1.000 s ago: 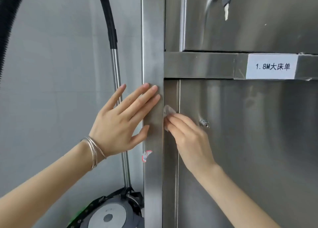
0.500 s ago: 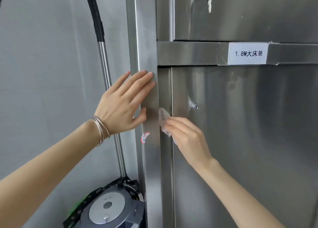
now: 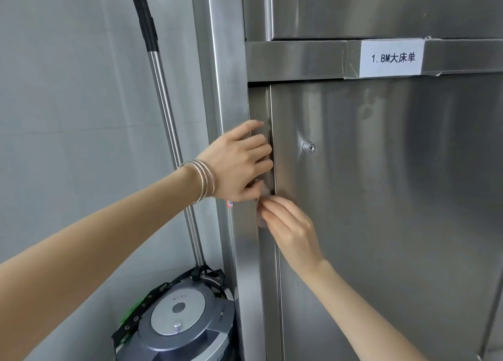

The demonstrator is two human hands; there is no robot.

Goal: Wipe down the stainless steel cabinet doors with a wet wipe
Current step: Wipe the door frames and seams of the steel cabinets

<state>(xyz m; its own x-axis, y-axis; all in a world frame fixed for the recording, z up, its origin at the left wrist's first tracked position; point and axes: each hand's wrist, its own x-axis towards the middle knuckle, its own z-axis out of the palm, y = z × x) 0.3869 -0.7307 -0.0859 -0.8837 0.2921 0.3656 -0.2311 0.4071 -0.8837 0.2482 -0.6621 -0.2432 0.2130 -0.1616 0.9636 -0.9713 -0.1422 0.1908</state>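
The lower stainless steel cabinet door (image 3: 381, 197) fills the right side, with a small round lock (image 3: 309, 147) near its left edge. My left hand (image 3: 239, 164), bangles on its wrist, reaches across the vertical frame post (image 3: 231, 88) and curls its fingertips into the gap at the door's left edge. Just below it, my right hand (image 3: 291, 224) pinches a crumpled, translucent wet wipe (image 3: 264, 190) and presses it against that same edge. Most of the wipe is hidden under my fingers.
An upper door (image 3: 381, 6) sits above a crossbar bearing a white paper label (image 3: 392, 58). A grey vacuum cleaner (image 3: 179, 314) stands on the floor left of the cabinet; its metal tube (image 3: 166, 102) and black hose rise along the grey tiled wall.
My left hand has moved from lying flat on the frame post to hooking its fingers into the door-edge gap. My right hand has carried the wipe lower down the edge.
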